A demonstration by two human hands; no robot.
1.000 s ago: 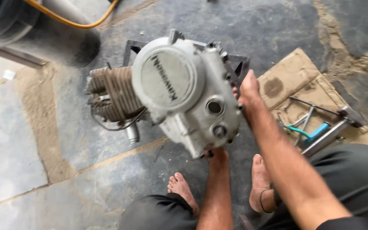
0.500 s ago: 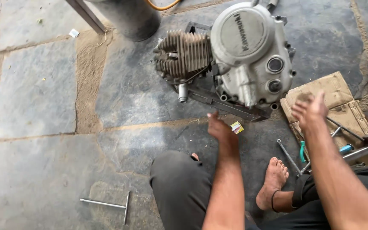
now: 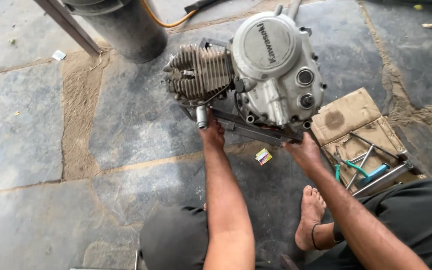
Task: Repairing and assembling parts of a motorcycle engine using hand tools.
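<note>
Engine (image 3: 271,70) sat on a dark metal stand (image 3: 256,131) on the stone floor (image 3: 51,150), just beyond both sets of fingertips. Left hand (image 3: 212,134): fingers curled onto the stand's near rail, directly below the finned cylinder (image 3: 198,75). Right hand (image 3: 303,150): fingers on the rail's near right corner; how tightly they closed could not be told.

Round embossed cover plate (image 3: 269,42), pale grey, faced up, beyond the right fingers. Small rectangular packet (image 3: 263,156), yellow, red and white, lay flat on the floor between the two hands, touching neither. Flattened brown cardboard (image 3: 348,117) lay just right of the right fingers, carrying hand tools (image 3: 363,167), some teal-handled.

Open floor stretched left of the left fingers. A dark cylinder (image 3: 126,30) stood beyond them, apart from the engine. A bare foot (image 3: 310,215) rested nearer than the right hand.
</note>
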